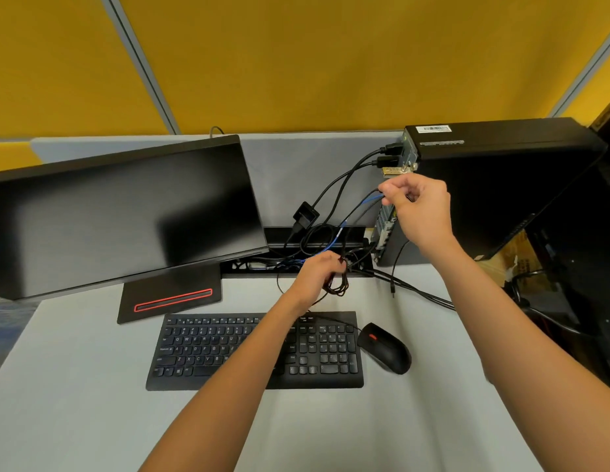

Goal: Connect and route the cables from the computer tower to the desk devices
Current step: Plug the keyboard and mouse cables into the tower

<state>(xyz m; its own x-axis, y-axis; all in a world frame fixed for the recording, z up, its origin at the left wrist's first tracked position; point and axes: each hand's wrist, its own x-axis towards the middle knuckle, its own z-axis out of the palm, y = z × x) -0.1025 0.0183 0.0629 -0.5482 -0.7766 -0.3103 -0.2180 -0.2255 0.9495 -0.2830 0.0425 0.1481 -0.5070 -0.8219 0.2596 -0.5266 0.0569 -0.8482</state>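
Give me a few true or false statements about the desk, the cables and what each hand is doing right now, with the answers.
1. The left hand grips a bundle of black cable. True.
2. The right hand rests on the mouse. False: it pinches a cable end at the back of the computer tower.
3. The monitor screen is dark. True.
4. The mouse lies left of the keyboard. False: it lies to its right.
5. No cables are plugged into the tower. False: black cables are plugged in near its top.
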